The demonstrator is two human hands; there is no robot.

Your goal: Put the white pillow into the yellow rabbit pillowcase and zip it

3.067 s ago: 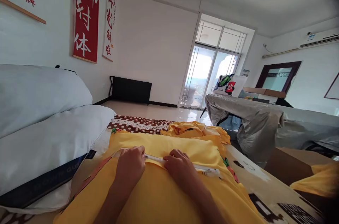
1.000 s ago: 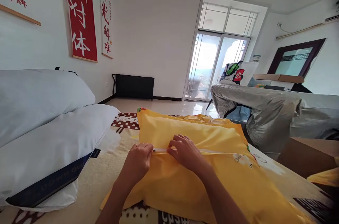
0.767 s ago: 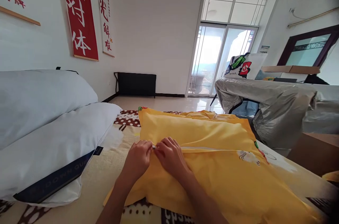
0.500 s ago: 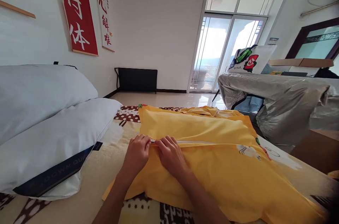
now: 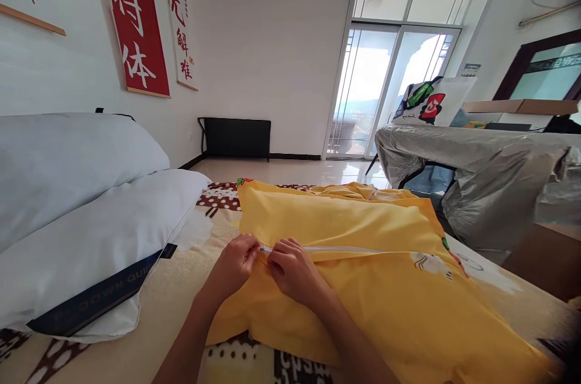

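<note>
A yellow pillowcase (image 5: 372,305) with a filled, rounded shape lies on the patterned bed cover (image 5: 190,275). Its white zipper (image 5: 345,249) runs across the upper side, from my hands toward the right. My left hand (image 5: 236,266) pinches the pillowcase at the zipper's left end. Just to the right, my right hand (image 5: 293,269) is closed on the zipper edge, fingers curled down. A short stretch of zipper shows between the two hands. Whether the slider is in my fingers is hidden.
Two white pillows (image 5: 109,226) are stacked at the left, the lower one with a dark label band. More yellow fabric (image 5: 349,191) lies behind the pillowcase. At the right stands a table under silver plastic sheeting (image 5: 490,172), with a printed bag (image 5: 431,102) on top.
My hands have moved slightly apart along the zipper, and a little more of it shows between them. Both still grip the pillowcase; the camera view has shifted slightly.
</note>
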